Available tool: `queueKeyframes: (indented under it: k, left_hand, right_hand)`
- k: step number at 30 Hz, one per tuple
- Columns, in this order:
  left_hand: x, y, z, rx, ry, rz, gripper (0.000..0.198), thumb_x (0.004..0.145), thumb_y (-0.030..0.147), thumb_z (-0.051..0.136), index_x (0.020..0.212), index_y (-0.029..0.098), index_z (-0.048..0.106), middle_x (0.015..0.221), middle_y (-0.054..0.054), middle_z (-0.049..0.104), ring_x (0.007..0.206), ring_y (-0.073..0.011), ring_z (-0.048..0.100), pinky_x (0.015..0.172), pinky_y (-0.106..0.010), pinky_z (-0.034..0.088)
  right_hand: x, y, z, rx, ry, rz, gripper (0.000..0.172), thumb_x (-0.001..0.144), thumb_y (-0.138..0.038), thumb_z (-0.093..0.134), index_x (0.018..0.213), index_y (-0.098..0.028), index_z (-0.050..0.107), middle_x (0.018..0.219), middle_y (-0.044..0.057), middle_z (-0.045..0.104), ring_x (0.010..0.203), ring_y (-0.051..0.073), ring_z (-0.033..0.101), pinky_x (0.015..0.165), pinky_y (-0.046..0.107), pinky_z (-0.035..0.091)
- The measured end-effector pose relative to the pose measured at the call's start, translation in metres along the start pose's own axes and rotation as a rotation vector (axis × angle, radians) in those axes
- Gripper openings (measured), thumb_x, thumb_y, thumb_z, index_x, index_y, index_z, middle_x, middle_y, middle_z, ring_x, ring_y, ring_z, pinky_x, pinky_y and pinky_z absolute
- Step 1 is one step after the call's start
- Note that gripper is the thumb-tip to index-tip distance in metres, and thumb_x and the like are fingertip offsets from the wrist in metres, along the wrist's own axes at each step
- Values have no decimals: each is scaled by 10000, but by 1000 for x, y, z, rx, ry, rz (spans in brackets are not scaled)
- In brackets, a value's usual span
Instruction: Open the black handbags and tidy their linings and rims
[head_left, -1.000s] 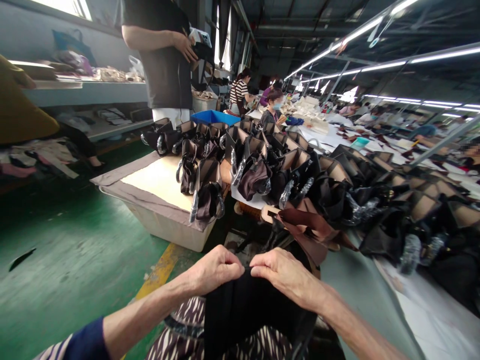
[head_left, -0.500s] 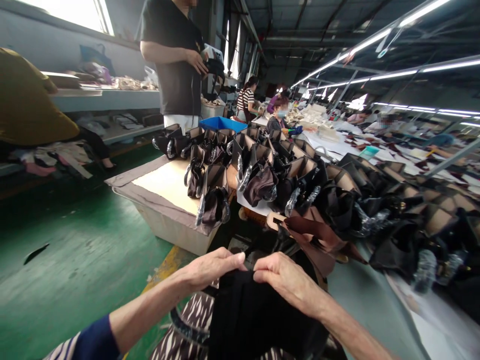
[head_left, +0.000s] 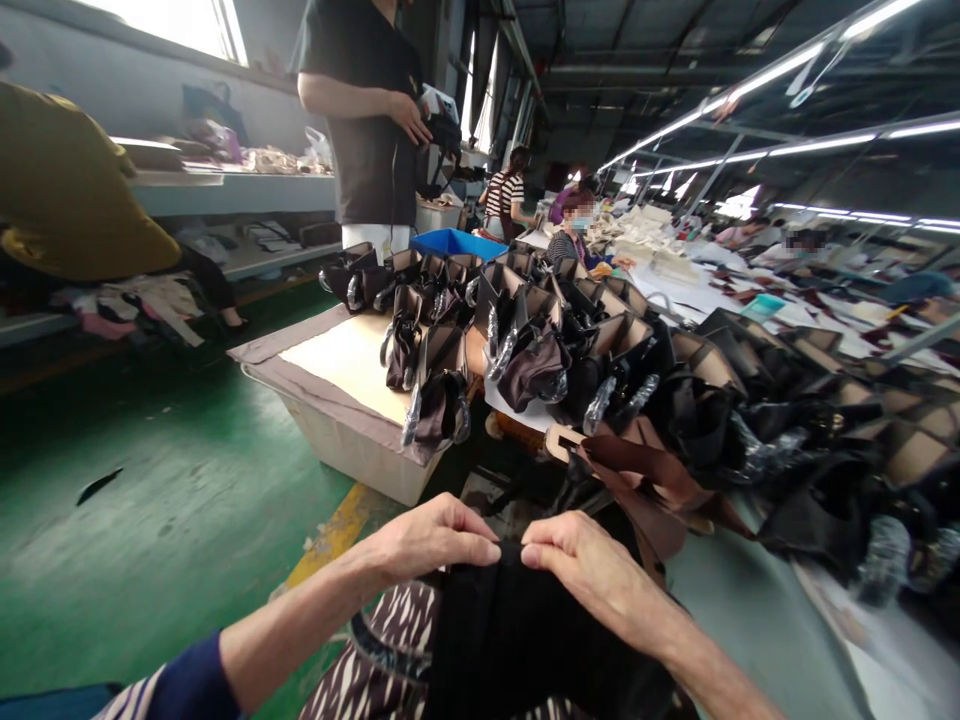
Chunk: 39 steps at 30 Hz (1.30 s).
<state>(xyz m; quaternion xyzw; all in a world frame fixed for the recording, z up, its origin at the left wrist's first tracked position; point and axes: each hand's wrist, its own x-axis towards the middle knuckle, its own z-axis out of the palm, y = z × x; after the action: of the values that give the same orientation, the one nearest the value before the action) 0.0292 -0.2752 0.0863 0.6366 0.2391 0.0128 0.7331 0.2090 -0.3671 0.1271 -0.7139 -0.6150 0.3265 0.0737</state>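
Observation:
A black handbag (head_left: pixel 517 640) lies across my lap on patterned cloth (head_left: pixel 367 660). My left hand (head_left: pixel 439 535) pinches its top edge between thumb and fingers. Close beside it, my right hand (head_left: pixel 574 550) pinches the same edge, a small gap apart from the left. A plastic-wrapped handle (head_left: pixel 386 650) loops out at the bag's left side. The underside of the bag and the fingertips behind the edge are hidden.
Several dark bags (head_left: pixel 532 350) with wrapped handles crowd the table ahead and right. Brown leather pieces (head_left: pixel 637 465) hang at its near edge. A cloth-covered bin (head_left: pixel 330 420) stands left of them, near a blue crate (head_left: pixel 457 243). A standing person (head_left: pixel 367 130) holds a device.
The view has turned slightly left, so the surroundings sit further right. My hands still grip the bag's top edge, the left thumb now pressed flatter along it.

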Motion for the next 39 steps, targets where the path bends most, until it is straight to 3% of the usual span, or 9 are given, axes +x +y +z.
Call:
queueKeyframes:
  k: [4, 8, 18, 22, 25, 29, 34, 36, 39]
  left_hand:
    - [-1, 7, 4, 72, 62, -46, 303, 711, 396, 542, 766, 114, 636, 507, 57, 350, 473, -70, 257, 431, -214, 166]
    - [-1, 12, 5, 126, 57, -41, 250, 726, 359, 500, 611, 138, 514, 488, 64, 286, 460, -68, 236, 425, -218, 159]
    - [14, 8, 0, 169, -31, 106, 338, 771, 425, 456, 580, 154, 391, 530, 55, 248, 490, -70, 209, 427, -217, 147]
    - [24, 11, 1, 271, 21, 63, 379, 752, 432, 483, 534, 163, 330, 503, 58, 215, 467, -64, 173, 408, -227, 111]
    - [29, 10, -1, 336, 39, 121, 353, 763, 384, 467, 527, 159, 332, 503, 56, 219, 470, -64, 191, 407, -219, 128]
    - [36, 16, -21, 415, 77, 229, 348, 786, 379, 437, 536, 146, 369, 520, 52, 237, 488, -65, 211, 424, -208, 159]
    - [54, 38, -62, 490, 153, 270, 388, 771, 448, 458, 537, 144, 403, 507, 53, 256, 461, -62, 226, 417, -213, 160]
    - [63, 43, -73, 479, 139, 258, 402, 751, 474, 480, 528, 149, 398, 490, 58, 251, 436, -59, 216, 405, -220, 142]
    - [74, 37, -79, 444, 103, 234, 405, 721, 480, 517, 515, 150, 405, 470, 62, 259, 424, -58, 216, 403, -221, 143]
  right_hand:
    - [-2, -4, 0, -36, 31, 2, 283, 768, -338, 436, 536, -177, 421, 561, -37, 456, 621, 111, 434, 576, 224, 256]
    - [-4, -7, 1, -53, 42, -5, 265, 769, -312, 437, 541, -177, 423, 584, -34, 499, 658, 116, 458, 599, 227, 253]
    - [1, -7, -6, -38, 84, -3, 296, 767, -313, 435, 513, -169, 390, 504, -49, 345, 533, 80, 346, 537, 221, 213]
    - [3, -6, -4, -33, 85, 6, 317, 770, -311, 436, 499, -163, 363, 505, -53, 302, 526, 73, 328, 518, 223, 197]
    - [7, -5, -3, -23, 112, -24, 317, 782, -320, 431, 510, -162, 387, 510, -57, 298, 528, 70, 315, 516, 220, 191]
    - [18, -2, -19, -52, 116, -65, 293, 798, -338, 432, 556, -174, 451, 517, -59, 368, 535, 74, 339, 530, 216, 205]
    - [38, 17, -56, -116, 182, 46, 217, 776, -352, 459, 653, -197, 550, 659, -24, 529, 656, 125, 461, 571, 224, 251]
    - [46, 26, -59, -79, 192, 39, 245, 781, -366, 440, 638, -191, 534, 674, -24, 528, 654, 124, 466, 568, 222, 263]
    - [52, 34, -45, -87, 268, 78, 295, 780, -371, 425, 558, -179, 455, 583, -29, 461, 602, 115, 434, 544, 224, 254]
